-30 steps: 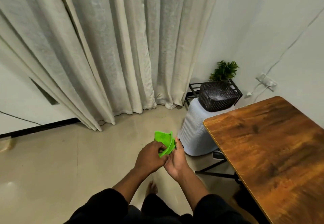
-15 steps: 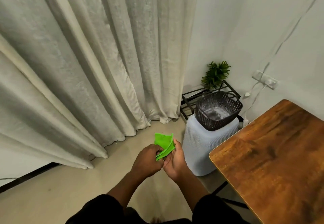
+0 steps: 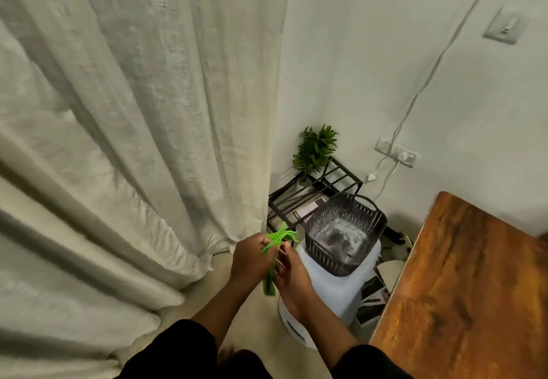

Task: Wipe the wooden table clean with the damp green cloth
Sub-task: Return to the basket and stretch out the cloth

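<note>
While you hold the cloth [image 3: 277,245] folded between both hands, left hand [image 3: 252,260] clasping its upper part and right hand [image 3: 292,272] pinching the lower edge, it sits in the air over the floor, well apart from the table [image 3: 462,289]. No wiping has begun as far as can be judged: the tabletop at your right lies untouched. Everything remains, so you must turn, lay the cloth flat on the wood and sweep the whole surface.
</note>
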